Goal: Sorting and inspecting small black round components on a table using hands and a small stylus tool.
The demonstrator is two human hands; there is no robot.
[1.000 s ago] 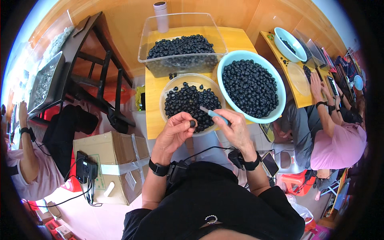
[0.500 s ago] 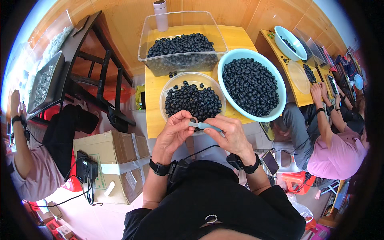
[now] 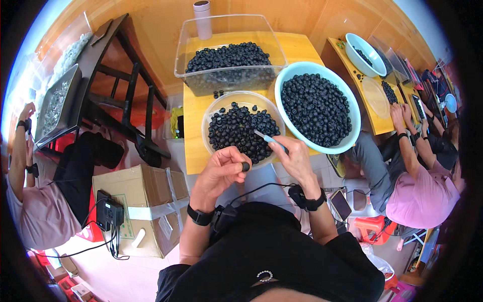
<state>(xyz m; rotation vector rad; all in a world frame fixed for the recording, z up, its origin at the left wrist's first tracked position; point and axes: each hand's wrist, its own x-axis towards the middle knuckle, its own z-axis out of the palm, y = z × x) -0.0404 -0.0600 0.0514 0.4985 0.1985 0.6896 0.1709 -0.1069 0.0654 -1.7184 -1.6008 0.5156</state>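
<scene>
Pinched between thumb and fingers of my left hand [image 3: 217, 173] is a black bead [image 3: 245, 166], small and round, held just in front of the table edge. My right hand [image 3: 296, 158] is closed around a slim craft knife [image 3: 266, 138] with a light blue handle and a pale, short tip. The knife points up and left, above a round clear tub [image 3: 206, 126] of loose black beads [image 3: 234, 126]. Right of the tub, a light blue basin [image 3: 355, 113] holds a big heap of the same beads. Behind stands a clear rectangular bin [image 3: 201, 86], partly filled with them.
A lilac bottle [image 3: 203, 22] stands behind the bin. On my left are a cardboard box [image 3: 151, 189] carrying a black device [image 3: 109, 211], and a dark wooden stand [image 3: 121, 103]. People work on both sides; another basin [image 3: 350, 38] sits on the right-hand table.
My hands have moved apart. The knife has left the bead and swung up and right over the tub, while my left hand has lowered slightly, still pinching the bead.
</scene>
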